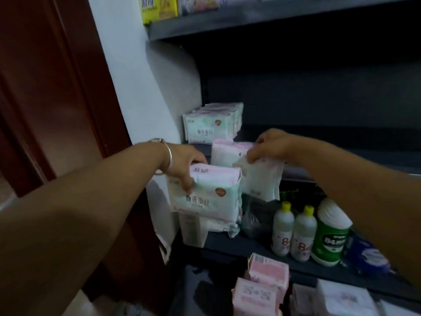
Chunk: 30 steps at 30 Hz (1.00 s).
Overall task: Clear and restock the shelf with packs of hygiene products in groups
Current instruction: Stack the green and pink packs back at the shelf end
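Note:
My left hand (184,164) grips the top of a white-and-pink hygiene pack (205,197) held in front of the dark shelf (341,160). My right hand (268,148) pinches the top edge of a thinner white pack (262,181) that hangs just below the shelf's front lip. Another pink-topped pack (224,153) stands on the shelf between my hands. A row of matching white-green packs (210,125) stands at the shelf's left back corner. More packs (211,224) sit on the shelf below, under the one in my left hand.
The lower shelf (239,247) holds two yellow-capped bottles (293,233), a green-labelled bottle (331,233) and a blue pack (366,256). Pink packs (264,283) and white packs (341,297) lie near the bottom. A brown door (45,87) stands left; yellow boxes (159,8) sit on the top shelf.

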### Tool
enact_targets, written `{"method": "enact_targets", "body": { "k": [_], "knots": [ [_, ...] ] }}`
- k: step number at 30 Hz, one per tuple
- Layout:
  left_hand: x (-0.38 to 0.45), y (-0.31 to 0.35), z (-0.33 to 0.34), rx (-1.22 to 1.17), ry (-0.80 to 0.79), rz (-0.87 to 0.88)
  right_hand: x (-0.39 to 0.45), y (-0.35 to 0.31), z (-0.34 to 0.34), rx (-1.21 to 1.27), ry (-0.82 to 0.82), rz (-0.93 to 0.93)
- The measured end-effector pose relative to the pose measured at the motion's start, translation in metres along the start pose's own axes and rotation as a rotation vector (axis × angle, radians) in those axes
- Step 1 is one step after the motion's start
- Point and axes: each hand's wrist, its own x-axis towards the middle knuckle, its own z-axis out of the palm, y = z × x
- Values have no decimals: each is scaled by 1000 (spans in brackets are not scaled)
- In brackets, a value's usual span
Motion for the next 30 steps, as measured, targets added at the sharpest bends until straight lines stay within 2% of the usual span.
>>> {"method": "enact_targets", "body": {
  "k": [8, 20, 30],
  "knots": [
    [5, 12, -51, 8, 91, -20, -1, -8, -38, 99, 188, -45],
    [28, 7, -90, 21, 162, -72, 21, -5, -79, 164, 246, -33],
    [72, -24, -94, 54, 185, -52, 58, -4, -66, 172, 284, -15]
  ]
}}
